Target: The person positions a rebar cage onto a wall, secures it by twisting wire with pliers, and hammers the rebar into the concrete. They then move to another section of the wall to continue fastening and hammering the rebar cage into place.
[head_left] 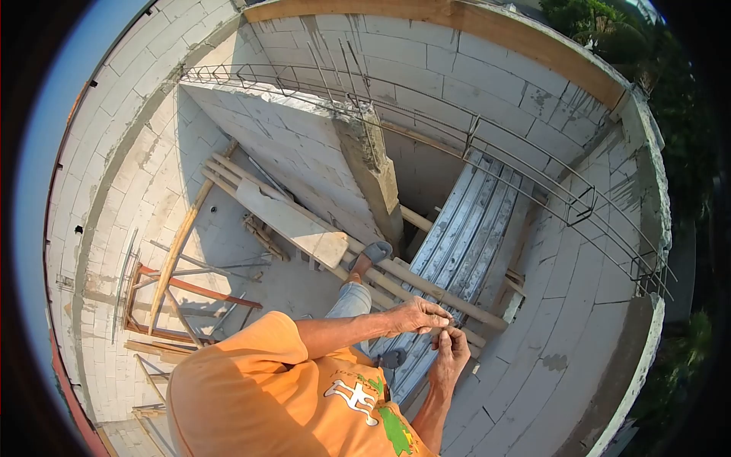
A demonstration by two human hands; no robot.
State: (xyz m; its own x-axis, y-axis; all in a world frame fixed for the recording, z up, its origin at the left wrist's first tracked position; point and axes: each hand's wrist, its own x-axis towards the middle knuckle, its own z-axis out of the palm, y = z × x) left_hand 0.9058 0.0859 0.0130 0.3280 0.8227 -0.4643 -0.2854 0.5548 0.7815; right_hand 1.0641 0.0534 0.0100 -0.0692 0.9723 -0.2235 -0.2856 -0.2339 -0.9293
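A small piece (445,329) (too fine to identify) is pinched between left hand (415,314) and right hand (449,354) — both closed on it, raised close, likely for control.

Harsh sunlight, hard shadows on blocks, heavy fisheye edge distortion.

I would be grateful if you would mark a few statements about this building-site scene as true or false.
The person wears an orange T-shirt. True.
The left hand and right hand are far apart. False: their fingers meet.
A long cage of thin steel bars crosses the scene. True.
The walls are red brick. False: they are pale grey blocks.
Both feet stand on bare ground. False: one grey shoe rests on round wooden poles.
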